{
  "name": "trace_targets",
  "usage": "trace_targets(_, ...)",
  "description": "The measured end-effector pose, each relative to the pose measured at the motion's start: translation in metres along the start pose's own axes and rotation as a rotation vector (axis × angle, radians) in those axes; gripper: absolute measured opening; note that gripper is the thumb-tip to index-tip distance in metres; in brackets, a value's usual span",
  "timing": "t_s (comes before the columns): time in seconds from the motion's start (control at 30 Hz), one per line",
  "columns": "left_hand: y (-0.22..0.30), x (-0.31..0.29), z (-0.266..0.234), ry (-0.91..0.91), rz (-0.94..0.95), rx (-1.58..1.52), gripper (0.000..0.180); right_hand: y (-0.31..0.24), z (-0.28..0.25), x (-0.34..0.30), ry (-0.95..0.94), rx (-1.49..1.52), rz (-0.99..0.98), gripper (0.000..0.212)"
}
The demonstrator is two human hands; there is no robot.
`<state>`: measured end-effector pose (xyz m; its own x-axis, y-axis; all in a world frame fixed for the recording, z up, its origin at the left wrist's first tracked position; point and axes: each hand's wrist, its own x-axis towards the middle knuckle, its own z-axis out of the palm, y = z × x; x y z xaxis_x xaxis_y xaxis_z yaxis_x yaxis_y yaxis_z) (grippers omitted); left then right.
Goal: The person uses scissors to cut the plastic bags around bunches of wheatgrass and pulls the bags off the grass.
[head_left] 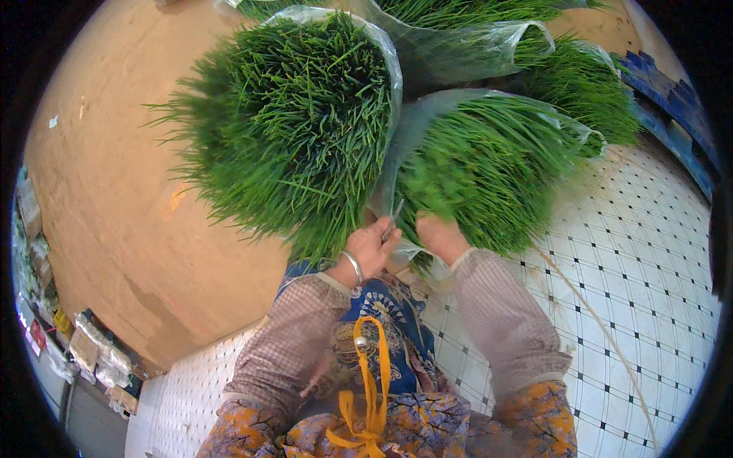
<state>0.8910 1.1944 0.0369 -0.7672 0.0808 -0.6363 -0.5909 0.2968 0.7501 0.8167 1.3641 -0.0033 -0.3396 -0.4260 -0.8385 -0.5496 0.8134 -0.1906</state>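
At the frame's centre, the left hand has its fingers pinching a thin pale strip, perhaps plastic; the right hand curls against slender green stalks right of centre, its grip hidden.

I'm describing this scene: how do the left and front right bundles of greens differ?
The left bundle looks larger and darker; the front right bundle, smaller and brighter. The left bundle's tips mostly face the camera; the front right bundle's stalks slant, showing their sides. Both have thin green stalks and clear plastic wrapping.
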Motion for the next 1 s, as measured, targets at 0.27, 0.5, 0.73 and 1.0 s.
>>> trace_targets(0.27,0.005,0.0,-0.005,0.035,-0.008,-0.203,0.023,-0.038,-0.099,-0.001,0.512,-0.258,-0.364,0.014)
trace_targets(0.5,-0.004,0.0,-0.003,0.069,0.061,-0.213,0.022,-0.015,-0.089,0.03,0.517,-0.163,-0.105,0.049)
trace_targets(0.73,-0.011,-0.001,-0.003,0.026,-0.003,-0.178,0.027,0.065,-0.013,-0.057,0.73,0.183,-0.087,0.019)
trace_targets(1.0,0.005,0.003,-0.007,-0.036,-0.033,-0.145,0.024,0.126,0.024,0.031,-0.143,-0.287,0.348,0.035)
